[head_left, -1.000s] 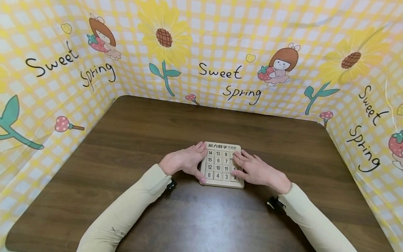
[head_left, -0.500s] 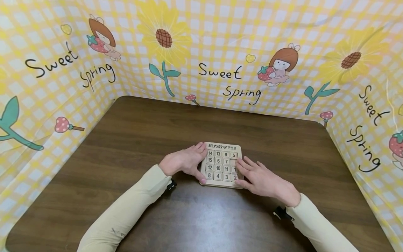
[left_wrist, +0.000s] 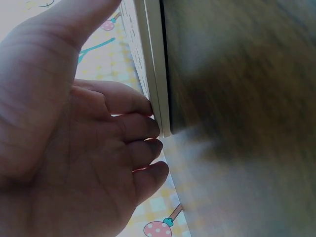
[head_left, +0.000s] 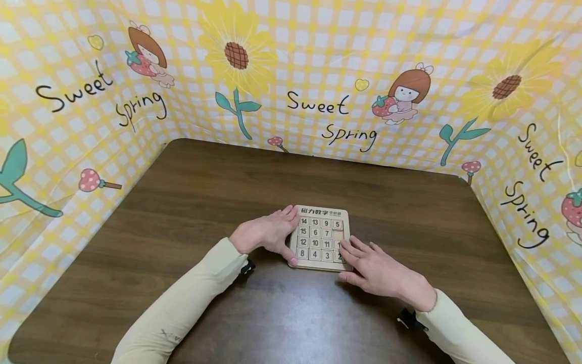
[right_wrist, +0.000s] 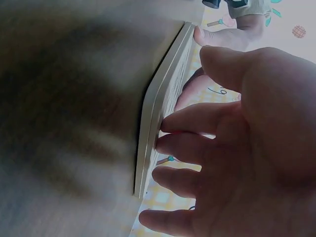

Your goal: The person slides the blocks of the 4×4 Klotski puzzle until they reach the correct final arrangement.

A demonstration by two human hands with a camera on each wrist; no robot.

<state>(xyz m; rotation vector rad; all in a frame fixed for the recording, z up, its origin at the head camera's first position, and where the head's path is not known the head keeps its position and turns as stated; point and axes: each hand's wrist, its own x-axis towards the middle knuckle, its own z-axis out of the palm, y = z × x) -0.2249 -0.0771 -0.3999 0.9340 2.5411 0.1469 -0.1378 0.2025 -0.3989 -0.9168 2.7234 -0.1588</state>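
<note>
A pale wooden sliding number puzzle lies flat on the table, with black-numbered square tiles. The tile 5 is at its top right, and a bare slot lies just below it. Along the puzzle's left edge rests my left hand, thumb at the near corner and fingers spread near the far one. My right hand reaches in from the right with extended fingers. Its fingertips touch the lower right tiles, partly covering 1 and 2, while the thumb is by the near right corner. Both wrist views show the puzzle's rim edge-on.
A dark brown wooden table spreads around the puzzle. Yellow checked cloth with flowers and lettering walls in its back and sides. Black straps sit at the wrists.
My right hand has slid from the tile 5 down toward me and slightly right, uncovering the 5 and the bare slot. The left hand and the puzzle have stayed put.
</note>
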